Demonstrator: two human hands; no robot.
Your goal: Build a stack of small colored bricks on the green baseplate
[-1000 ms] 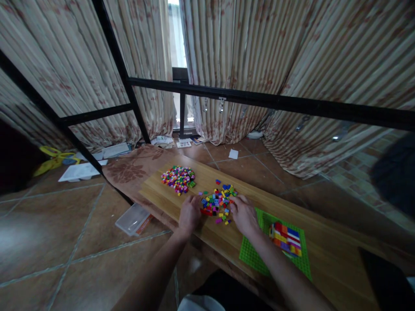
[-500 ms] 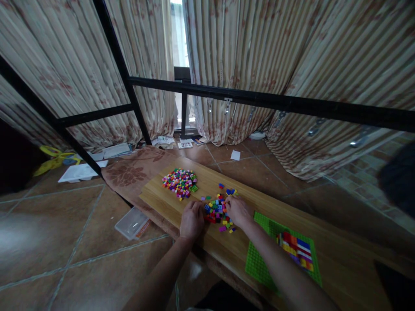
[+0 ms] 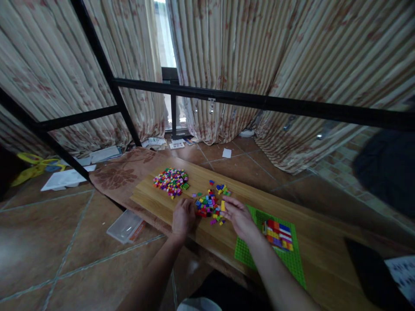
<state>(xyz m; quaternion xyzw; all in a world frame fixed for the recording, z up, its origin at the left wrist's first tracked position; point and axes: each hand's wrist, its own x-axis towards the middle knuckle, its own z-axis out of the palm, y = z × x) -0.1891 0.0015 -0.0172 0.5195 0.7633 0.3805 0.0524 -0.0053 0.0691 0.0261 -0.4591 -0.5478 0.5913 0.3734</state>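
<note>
My right hand [image 3: 239, 216] is turned partly palm up and pinches a yellow toy brick [image 3: 222, 205] at its fingertips. Just left of it lies a loose pile of mixed building bricks [image 3: 207, 203] on the wooden board [image 3: 155, 205]. My left hand [image 3: 183, 217] rests at the near left edge of that pile with its fingers curled; whatever they hold, if anything, is hidden. Under and beyond my right forearm is a green studded baseplate [image 3: 293, 270], partly covered by the arm. A block of red, yellow, blue and white bricks [image 3: 278, 234] is built on it.
A larger heap of small bricks [image 3: 170, 180] sits at the board's far left. A clear plastic box [image 3: 126, 226] lies on the tiled floor. A black metal rail [image 3: 227, 96] crosses before the curtains. A dark flat object [image 3: 372, 270] lies at the right.
My right hand has lifted from the pile and turned, with a yellow brick now showing in its fingers. My left hand stays beside the pile. The view has swung slightly right.
</note>
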